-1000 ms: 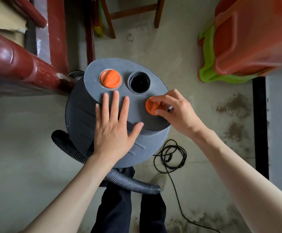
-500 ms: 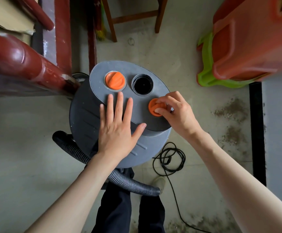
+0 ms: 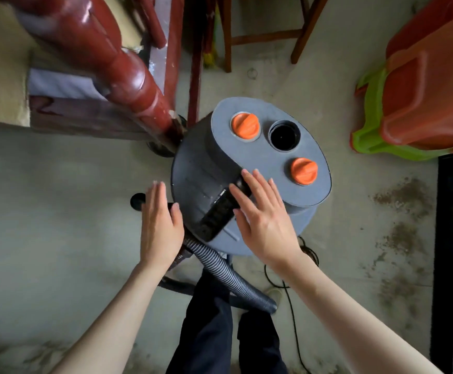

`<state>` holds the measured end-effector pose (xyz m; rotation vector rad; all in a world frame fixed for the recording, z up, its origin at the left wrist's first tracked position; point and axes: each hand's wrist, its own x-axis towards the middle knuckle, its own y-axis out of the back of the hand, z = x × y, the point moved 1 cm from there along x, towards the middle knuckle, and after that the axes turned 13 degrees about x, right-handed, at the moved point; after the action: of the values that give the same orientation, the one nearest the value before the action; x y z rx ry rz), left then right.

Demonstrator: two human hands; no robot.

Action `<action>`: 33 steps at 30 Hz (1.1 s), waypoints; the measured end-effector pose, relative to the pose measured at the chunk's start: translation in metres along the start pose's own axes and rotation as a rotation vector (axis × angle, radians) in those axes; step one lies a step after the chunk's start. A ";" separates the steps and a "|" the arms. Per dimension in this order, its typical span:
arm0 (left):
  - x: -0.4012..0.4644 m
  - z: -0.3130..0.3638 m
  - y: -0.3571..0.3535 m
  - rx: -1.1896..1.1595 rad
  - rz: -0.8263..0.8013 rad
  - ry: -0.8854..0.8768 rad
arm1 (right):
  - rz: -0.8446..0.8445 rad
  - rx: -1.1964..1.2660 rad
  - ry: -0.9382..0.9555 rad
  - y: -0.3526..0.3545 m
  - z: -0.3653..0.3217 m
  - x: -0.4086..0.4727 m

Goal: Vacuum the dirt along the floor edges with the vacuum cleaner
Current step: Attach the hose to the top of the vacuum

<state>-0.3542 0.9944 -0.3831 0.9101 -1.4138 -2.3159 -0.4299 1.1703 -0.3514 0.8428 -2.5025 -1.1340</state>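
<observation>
Still in setup, by the look of it: no suction underway that could be seen, nozzle not in hand. Nearest the camera, dark trousers (image 3: 206,327), and the ribbed hose (image 3: 228,271) ran from below the vacuum (image 3: 201,168) down past the legs. A black cord (image 3: 293,306) lay looped on the floor (image 3: 58,211) just right of the hose.

Left hand (image 3: 159,225) hovered flat, fingers straight and together, just left of the vacuum's drum, over the hose root; holding nothing. Right hand (image 3: 263,220) was spread, fingers straight, over the lid's near edge, just right of the black handle (image 3: 220,211). Contact with the lid could not be told. Neither hand gripped anything.

On the lid: two orange caps (image 3: 245,126), (image 3: 304,171), both seated, and an open black port (image 3: 284,135) between them.

Judged next move: close a hand round the handle or take up the hose, then shift the vacuum toward the edges.

Dirt patches (image 3: 398,201) lay right of the vacuum, near a black strip (image 3: 448,238). Beyond the vacuum: red furniture leg (image 3: 128,74) touching or just beside the drum, wooden stool (image 3: 263,39), stacked plastic stools (image 3: 422,90).
</observation>
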 end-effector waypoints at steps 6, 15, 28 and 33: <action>0.011 -0.061 -0.026 -0.281 -0.337 0.659 | -0.132 -0.258 -0.067 -0.023 -0.016 0.006; 0.042 -0.079 -0.046 -1.048 -0.386 0.962 | -0.152 -0.332 -0.074 -0.030 -0.012 0.005; -0.020 -0.070 0.009 -1.275 -0.326 0.788 | -0.362 -0.145 -0.168 -0.023 -0.042 -0.015; -0.062 -0.071 0.049 -1.368 -0.300 0.548 | -0.357 0.296 -0.283 -0.018 -0.080 -0.060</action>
<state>-0.2659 0.9546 -0.3408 1.0808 0.5768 -2.1920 -0.3383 1.1496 -0.3121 1.3361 -2.8822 -1.0602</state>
